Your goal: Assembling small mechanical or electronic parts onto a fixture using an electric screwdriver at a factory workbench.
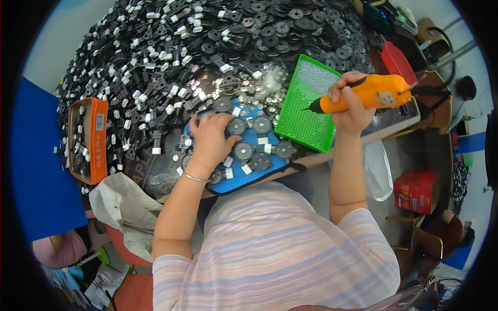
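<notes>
An orange electric screwdriver (377, 92) with a black nose is gripped in my right hand (353, 106), its thin bit pointing left over a green mesh tray (332, 136). My left hand (211, 136) rests over a blue mat (239, 181), fingers spread downward among round black caster-like parts. One such round part (243, 151) lies by my left thumb, and another (262, 124) lies farther right. Several carry small white blocks, such as the white block (246, 168). What sits under my left fingertips is partly hidden.
A large heap of black brackets with white pieces (140, 67) and black discs (280, 28) covers the far table. Small shiny metal parts (254, 90) lie behind the mat. An orange-rimmed box (99, 140) stands left, a red bin (398, 61) right. Other people sit at both sides.
</notes>
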`<state>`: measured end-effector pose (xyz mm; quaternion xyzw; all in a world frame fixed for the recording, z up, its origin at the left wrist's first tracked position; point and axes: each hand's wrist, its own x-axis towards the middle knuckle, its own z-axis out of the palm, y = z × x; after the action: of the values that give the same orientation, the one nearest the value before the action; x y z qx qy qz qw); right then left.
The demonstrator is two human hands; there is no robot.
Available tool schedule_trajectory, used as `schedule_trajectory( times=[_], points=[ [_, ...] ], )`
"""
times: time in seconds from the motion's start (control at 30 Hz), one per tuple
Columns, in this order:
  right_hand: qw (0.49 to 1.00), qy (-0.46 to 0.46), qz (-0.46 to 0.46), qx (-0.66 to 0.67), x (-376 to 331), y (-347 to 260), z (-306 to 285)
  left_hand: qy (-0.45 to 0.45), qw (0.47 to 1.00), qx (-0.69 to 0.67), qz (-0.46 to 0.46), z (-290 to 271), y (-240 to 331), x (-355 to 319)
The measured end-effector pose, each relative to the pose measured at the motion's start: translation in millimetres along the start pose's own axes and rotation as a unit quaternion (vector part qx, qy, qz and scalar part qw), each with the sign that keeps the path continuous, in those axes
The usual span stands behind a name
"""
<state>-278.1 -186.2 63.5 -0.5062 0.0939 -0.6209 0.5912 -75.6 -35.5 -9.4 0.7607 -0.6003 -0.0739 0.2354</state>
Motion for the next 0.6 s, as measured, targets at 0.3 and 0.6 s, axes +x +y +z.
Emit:
schedule_trajectory(
  times=[0.3,0.6],
  points=[
    [0.978,-0.188,0.092,-0.018,-38.8,51.0,94.4,0.025,1.0,-0.016,0.005,6.0,-6.3,-1.0],
    [0.967,-0.222,0.118,-0.048,-41.1,67.4,103.7,0.046,0.999,-0.006,0.017,8.3,-8.2,-0.5]
  ],
)
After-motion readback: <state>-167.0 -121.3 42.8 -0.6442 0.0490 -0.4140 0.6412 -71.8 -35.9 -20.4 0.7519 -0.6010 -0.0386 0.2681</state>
